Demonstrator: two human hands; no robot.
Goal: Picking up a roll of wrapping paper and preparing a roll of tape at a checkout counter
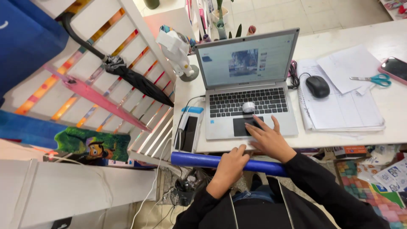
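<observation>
Your left hand (229, 163) is wrapped around the blue roll (220, 161), which lies across your lap along the near desk edge, running under your right forearm. Your right hand (267, 138) is released, fingers flat on the laptop (250, 85) touchpad, just above the roll. Count: one laptop, one small white object (248, 107) on its keys, one black mouse (317, 86), one pair of scissors (373, 79) with teal handles, one pink-cased phone (394, 68) at the right edge, one notebook (335, 110) under loose sheets, one folded black umbrella (127, 74) at the left.
</observation>
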